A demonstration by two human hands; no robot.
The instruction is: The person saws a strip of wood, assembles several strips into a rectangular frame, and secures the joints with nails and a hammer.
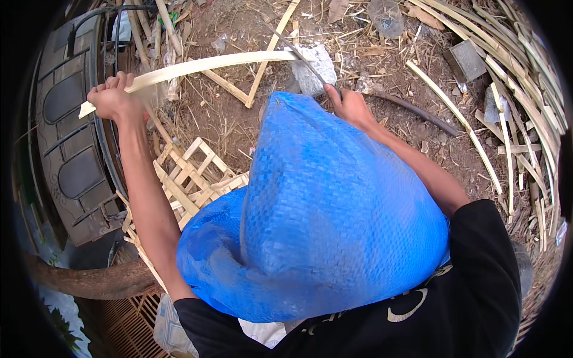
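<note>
My left hand (113, 98) is closed around one end of a long pale bamboo strip (215, 61), with a short end sticking out past the fist. The strip arches to the right, and its far end lies at a whitish stone block (322, 67) on the ground. In my right hand (351, 109) is a knife (309, 63), gripped near the blue sheet. Its thin dark blade slants up and left across the strip's end at the block; whether it bites into the strip I cannot tell. A blue woven plastic sheet (322, 197) covers my lap and hides my legs.
Left of the sheet lies a heap of split bamboo pieces (197, 173), near a dark metal gate (71, 119). Many long strips (531, 101) pile up at the right, beside a grey block (465, 61). A dark curved stick (418, 110) lies near my right hand.
</note>
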